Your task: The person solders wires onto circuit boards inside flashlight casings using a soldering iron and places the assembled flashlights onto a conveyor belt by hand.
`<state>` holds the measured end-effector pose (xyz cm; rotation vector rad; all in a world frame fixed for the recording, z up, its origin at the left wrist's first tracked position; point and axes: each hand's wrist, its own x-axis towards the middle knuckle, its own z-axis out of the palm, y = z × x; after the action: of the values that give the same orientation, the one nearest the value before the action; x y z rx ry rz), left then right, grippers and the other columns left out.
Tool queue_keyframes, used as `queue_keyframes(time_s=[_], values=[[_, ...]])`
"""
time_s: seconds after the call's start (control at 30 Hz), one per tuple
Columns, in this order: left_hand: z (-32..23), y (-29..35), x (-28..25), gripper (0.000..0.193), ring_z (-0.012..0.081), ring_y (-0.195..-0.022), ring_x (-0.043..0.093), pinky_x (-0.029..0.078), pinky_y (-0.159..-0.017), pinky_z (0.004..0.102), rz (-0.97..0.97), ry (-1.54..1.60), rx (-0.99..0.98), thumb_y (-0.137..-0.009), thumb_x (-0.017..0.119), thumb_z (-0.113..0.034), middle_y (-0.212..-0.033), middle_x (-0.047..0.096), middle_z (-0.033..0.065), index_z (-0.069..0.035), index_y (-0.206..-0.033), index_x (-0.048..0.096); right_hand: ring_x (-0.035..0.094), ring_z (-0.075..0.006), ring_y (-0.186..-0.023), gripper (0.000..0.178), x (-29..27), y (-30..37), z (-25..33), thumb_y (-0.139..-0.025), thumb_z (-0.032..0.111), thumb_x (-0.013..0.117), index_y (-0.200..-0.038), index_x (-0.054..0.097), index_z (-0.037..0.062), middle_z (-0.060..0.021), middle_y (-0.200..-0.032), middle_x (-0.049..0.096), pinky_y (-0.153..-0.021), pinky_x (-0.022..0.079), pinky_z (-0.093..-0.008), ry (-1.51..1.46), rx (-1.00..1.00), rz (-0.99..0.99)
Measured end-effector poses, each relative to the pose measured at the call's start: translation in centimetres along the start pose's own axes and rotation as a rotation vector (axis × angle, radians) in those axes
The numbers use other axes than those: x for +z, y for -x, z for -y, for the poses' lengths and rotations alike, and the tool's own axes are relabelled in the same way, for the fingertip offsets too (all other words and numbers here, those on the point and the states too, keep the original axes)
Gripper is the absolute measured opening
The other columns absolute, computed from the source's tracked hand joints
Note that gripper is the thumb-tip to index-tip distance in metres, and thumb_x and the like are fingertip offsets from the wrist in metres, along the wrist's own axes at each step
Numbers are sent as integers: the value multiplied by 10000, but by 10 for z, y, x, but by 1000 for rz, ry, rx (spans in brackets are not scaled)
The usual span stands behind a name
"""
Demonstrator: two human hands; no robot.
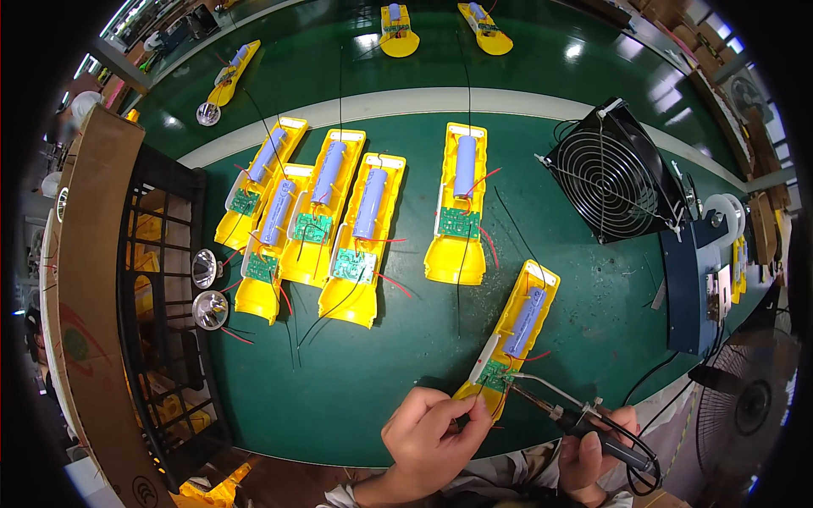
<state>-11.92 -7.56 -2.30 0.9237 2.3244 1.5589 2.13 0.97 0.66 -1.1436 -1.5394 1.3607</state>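
Yellow shell [517, 330]: light, rigid plastic, so grip its sides.
Board [495, 375]: fragile.
Left hand [428, 432]: you're pinching a wire.
Right hand [597, 444]: closed around soldering iron [559, 405].

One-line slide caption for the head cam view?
Right hand brings soldering iron to green circuit board in yellow flashlight half-shell; left hand steadies it.

Green bench [356, 398]: four open yellow flashlight halves [309, 224] bunched left of centre, each with a blue cell and green board, one more [459, 203] alone mid-bench. Two reflector cups [207, 288] near the left edge, beside a black crate [161, 339] and cardboard sheet [89, 279]. Black fan [611, 173] tilted at the right edge. Three more halves [398, 30] past the white stripe [406, 103].
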Motion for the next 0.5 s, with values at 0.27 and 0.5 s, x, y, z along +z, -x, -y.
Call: queue_keyframes(time_s=[0.27,0.5], values=[[0,4,0,127,37,-432,436,367,-373,158,-6,-4,-5,-604,704,10,-654,475,23,-9,-677,602,399,-63,-443,407,0,3,3,-738,332,594,-825,331,34,-34,-573,430,-416,316,-175,-68,14,-4],[1,13,-12,135,51,-459,441,370,-397,182,-44,-56,-6,-605,704,10,-662,476,24,-22,-699,613,404,-60,-460,365,-4,5,4,-744,304,575,-809,325,46,-33,-605,441,-430,314,-148,-129,17,17]])
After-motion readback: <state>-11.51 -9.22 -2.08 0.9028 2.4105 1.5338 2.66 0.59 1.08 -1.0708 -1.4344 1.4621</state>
